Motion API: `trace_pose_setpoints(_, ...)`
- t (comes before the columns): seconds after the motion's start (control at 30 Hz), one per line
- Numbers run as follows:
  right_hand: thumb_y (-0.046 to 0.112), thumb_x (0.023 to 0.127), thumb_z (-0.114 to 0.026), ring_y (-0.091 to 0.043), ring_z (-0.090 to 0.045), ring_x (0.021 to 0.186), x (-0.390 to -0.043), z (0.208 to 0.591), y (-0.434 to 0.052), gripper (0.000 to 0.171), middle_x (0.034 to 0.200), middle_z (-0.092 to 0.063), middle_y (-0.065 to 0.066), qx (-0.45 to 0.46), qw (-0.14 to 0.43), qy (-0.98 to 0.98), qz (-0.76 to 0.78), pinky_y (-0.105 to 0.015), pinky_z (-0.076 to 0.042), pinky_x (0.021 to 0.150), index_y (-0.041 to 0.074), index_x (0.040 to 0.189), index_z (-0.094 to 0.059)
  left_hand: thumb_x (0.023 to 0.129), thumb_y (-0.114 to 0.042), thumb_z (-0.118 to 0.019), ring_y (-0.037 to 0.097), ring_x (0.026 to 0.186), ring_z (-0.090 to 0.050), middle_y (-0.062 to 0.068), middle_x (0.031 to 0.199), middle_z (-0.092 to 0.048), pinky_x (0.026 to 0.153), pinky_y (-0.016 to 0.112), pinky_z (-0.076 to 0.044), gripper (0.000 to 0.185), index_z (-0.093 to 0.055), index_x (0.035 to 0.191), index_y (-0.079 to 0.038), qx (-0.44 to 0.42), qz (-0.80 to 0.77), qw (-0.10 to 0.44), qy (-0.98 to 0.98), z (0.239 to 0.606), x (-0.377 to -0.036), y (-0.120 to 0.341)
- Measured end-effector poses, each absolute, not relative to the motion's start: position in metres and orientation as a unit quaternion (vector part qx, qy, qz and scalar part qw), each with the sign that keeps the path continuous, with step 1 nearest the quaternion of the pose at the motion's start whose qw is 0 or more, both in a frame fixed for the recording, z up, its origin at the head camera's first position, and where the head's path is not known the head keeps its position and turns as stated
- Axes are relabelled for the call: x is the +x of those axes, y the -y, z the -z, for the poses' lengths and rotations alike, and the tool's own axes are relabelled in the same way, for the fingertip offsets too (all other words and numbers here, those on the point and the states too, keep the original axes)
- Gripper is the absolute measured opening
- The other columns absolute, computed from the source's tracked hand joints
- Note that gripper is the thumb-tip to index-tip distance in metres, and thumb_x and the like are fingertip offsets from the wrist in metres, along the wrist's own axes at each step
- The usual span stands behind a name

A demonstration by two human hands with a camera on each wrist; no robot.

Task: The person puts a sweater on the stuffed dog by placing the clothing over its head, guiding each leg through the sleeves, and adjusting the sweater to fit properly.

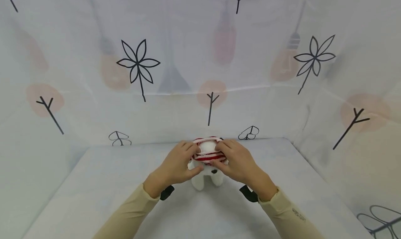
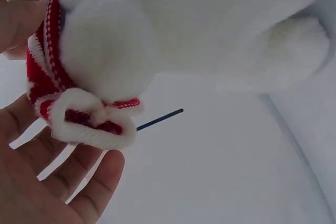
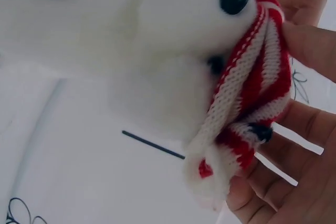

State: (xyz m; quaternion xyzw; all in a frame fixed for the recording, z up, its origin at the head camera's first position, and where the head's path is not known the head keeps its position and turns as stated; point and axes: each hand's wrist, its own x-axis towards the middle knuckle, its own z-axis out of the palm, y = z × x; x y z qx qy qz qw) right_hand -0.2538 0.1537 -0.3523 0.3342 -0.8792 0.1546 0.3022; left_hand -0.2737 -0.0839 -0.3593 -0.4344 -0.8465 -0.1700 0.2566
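A white plush toy (image 1: 198, 182) with a black nose stands upright on the table, facing me. Around the top of its head sits a small red-and-white striped knitted sweater (image 1: 206, 158), white fur showing through its upper opening. My left hand (image 1: 179, 162) holds the sweater's left side, thumb in front and fingertips at the opening's rim. On the other side my right hand (image 1: 239, 159) grips the knit likewise, its thumb (image 3: 317, 48) pressed on the stripes. A white-edged sleeve (image 2: 94, 124) hangs by my left fingers in the left wrist view. The toy's eyes are mostly hidden.
The white-covered table (image 1: 125, 183) spreads around the toy. Behind it rises a white cloth backdrop (image 1: 175, 117) printed with leaves and twigs, with more cloth at both sides. Black straps (image 1: 249, 193) show under my wrists.
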Motion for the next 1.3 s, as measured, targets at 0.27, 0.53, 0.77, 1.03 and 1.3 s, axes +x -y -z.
trace_pose_setpoints(0.27, 0.049, 0.079, -0.074, -0.018, -0.052, 0.111, -0.260, 0.361, -0.164, 0.054, 0.120, -0.057, 0.001, 0.315, 0.233, 0.904, -0.171, -0.038, -0.049, 0.087, 0.016, 0.118, -0.055, 0.074, -0.039, -0.079, 0.021, 0.105, -0.048, 0.002, 0.116, -0.054, 0.091, 0.035, -0.044, 0.058, -0.052, 0.117, -0.011, -0.414, 0.194, 0.230, 0.859, 0.370, -0.276, 0.081)
trace_pose_setpoints(0.53, 0.057, 0.069, -0.078, -0.008, -0.049, 0.118, -0.267, 0.372, -0.180, 0.086, 0.136, -0.044, 0.009, 0.320, 0.123, 0.905, -0.250, -0.035, -0.045, 0.097, 0.022, 0.137, -0.039, 0.066, -0.045, -0.085, 0.023, 0.108, -0.052, 0.002, 0.128, -0.052, 0.092, 0.039, -0.044, 0.076, -0.048, 0.125, -0.015, -0.394, 0.211, 0.222, 0.866, 0.383, -0.278, 0.073)
trace_pose_setpoints(0.77, 0.051, 0.067, -0.081, -0.007, -0.052, 0.113, -0.277, 0.394, -0.184, 0.094, 0.132, -0.046, 0.006, 0.336, 0.123, 0.879, -0.315, -0.031, -0.048, 0.092, 0.015, 0.141, -0.036, 0.066, -0.035, -0.088, 0.022, 0.108, -0.056, 0.007, 0.124, -0.053, 0.089, 0.040, -0.047, 0.082, -0.042, 0.131, -0.011, -0.374, 0.214, 0.234, 0.871, 0.395, -0.276, 0.062)
trace_pose_setpoints(1.03, 0.035, 0.067, -0.087, -0.013, -0.050, 0.118, -0.272, 0.403, -0.180, 0.093, 0.137, -0.044, 0.003, 0.371, 0.169, 0.853, -0.326, -0.033, -0.047, 0.095, 0.015, 0.141, -0.035, 0.064, -0.001, -0.085, 0.022, 0.108, -0.057, 0.009, 0.119, -0.057, 0.092, 0.038, -0.048, 0.068, -0.049, 0.121, -0.006, -0.387, 0.277, 0.298, 0.827, 0.408, -0.273, 0.061)
trace_pose_setpoints(1.3, 0.020, 0.067, -0.088, -0.016, -0.043, 0.127, -0.269, 0.408, -0.158, 0.099, 0.149, -0.031, 0.001, 0.411, 0.182, 0.831, -0.327, -0.034, -0.041, 0.101, 0.017, 0.145, -0.028, 0.062, 0.010, -0.078, 0.024, 0.113, -0.054, 0.010, 0.123, -0.055, 0.094, 0.038, -0.047, 0.067, -0.048, 0.120, -0.005, -0.407, 0.291, 0.330, 0.801, 0.413, -0.266, 0.081)
